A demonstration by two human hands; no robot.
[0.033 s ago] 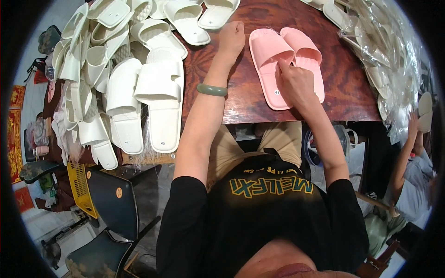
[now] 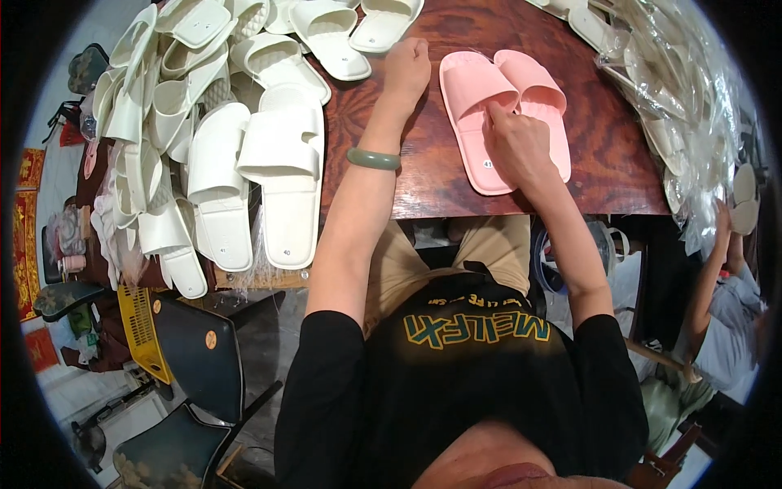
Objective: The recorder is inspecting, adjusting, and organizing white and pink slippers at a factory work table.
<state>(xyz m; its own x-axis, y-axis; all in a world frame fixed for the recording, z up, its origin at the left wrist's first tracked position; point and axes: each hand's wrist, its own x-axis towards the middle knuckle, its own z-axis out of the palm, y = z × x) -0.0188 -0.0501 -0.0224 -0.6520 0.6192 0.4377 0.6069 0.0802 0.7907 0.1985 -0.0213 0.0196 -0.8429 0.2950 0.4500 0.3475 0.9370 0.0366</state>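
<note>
A pair of pink slide slippers (image 2: 472, 143) lies side by side on the reddish-brown wooden table (image 2: 603, 163), soles down, toes away from me. Over their inner edges, just below the straps, is my right hand (image 2: 521, 147). Its fingers are curled, with the index finger against the pink slippers; the hand partly hides the right one. To their left my left hand (image 2: 407, 69) rests on the wood, closed in a fist, and nothing shows in it. White slippers (image 2: 279, 175) stand close to my left forearm.
White slippers (image 2: 167, 106) are heaped at the left. At the far right, clear plastic bags (image 2: 680, 106) lie over more pale slippers. A person (image 2: 725, 318) beyond the right table edge holds a pale slipper (image 2: 743, 200). Dark chairs (image 2: 199, 359) and a yellow crate (image 2: 140, 334) stand lower left.
</note>
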